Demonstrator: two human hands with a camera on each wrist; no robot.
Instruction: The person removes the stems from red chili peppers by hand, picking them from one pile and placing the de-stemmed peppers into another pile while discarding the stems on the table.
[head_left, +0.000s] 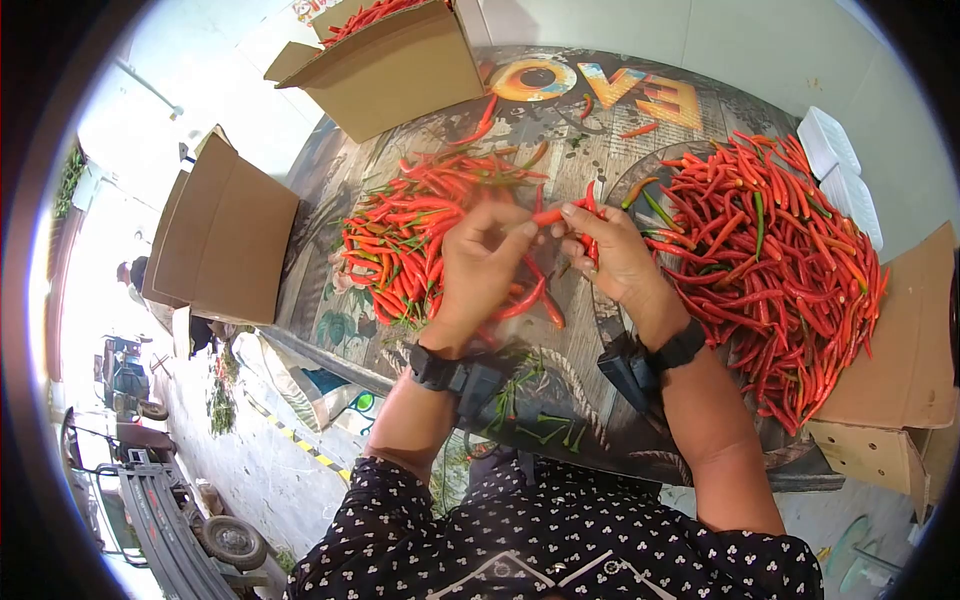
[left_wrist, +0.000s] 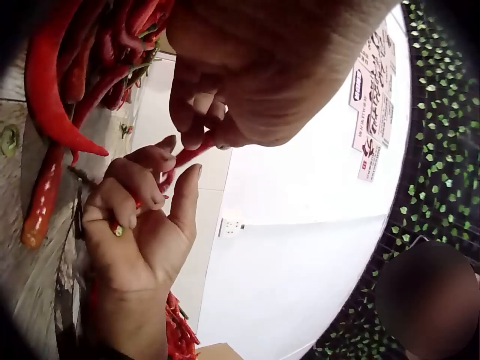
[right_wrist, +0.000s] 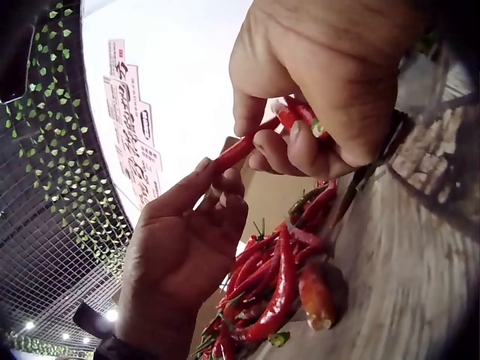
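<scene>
Between my two hands, over the middle of the table, a red chili pepper (head_left: 548,216) is stretched from one set of fingertips to the other. My left hand (head_left: 482,262) pinches one end of it between thumb and finger. The other end is pinched by my right hand (head_left: 622,258), whose curled fingers also hold more red chilies (right_wrist: 296,112) against the palm. A heap of chilies with green stems (head_left: 395,235) lies beyond and left of my left hand. To the right of my right hand spreads a larger heap of red chilies (head_left: 770,270).
Cardboard boxes stand at the table's left (head_left: 235,235), back (head_left: 400,85) and right (head_left: 895,340); the back one contains chilies. White plastic trays (head_left: 830,145) sit behind the right heap. Loose green stems (head_left: 545,430) lie near the front edge. A three-wheeled vehicle (head_left: 165,520) is on the floor at left.
</scene>
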